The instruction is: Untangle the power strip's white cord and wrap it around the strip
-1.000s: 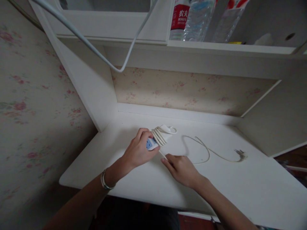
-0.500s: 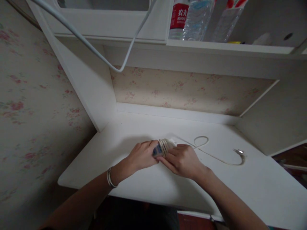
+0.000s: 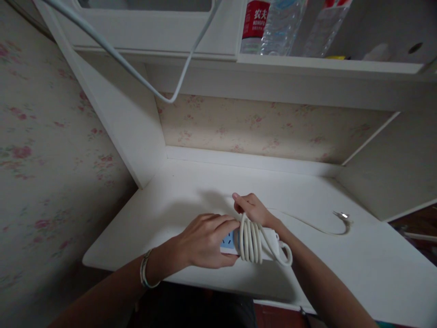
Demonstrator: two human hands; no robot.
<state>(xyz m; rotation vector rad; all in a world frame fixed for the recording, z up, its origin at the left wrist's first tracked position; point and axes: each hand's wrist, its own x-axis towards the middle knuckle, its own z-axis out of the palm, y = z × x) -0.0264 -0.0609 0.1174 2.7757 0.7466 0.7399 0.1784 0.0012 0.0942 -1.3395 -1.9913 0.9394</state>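
Observation:
My left hand (image 3: 211,239) grips one end of a white power strip (image 3: 269,243) with blue socket faces, held above the desk. Several turns of its cream cord (image 3: 251,241) are wound round the strip's middle, and a loop hangs off the right end. Just behind the strip, my right hand (image 3: 252,208) is closed with the thumb pointing left; the cord runs up to its fingers, which are partly hidden. From there the loose cord trails right over the desk to a plug (image 3: 341,216) with metal prongs.
The white desk (image 3: 191,182) lies beneath my hands, with a floral wall panel behind it. Overhead, a shelf holds plastic bottles (image 3: 282,27). A bent pale rod or cable (image 3: 170,98) hangs at upper left. A side panel (image 3: 116,100) bounds the desk's left.
The power strip has turned and come nearer, so its sockets and cord turns show. My right hand has moved from the strip's front to behind it. The loop of loose cord on the desk is gone.

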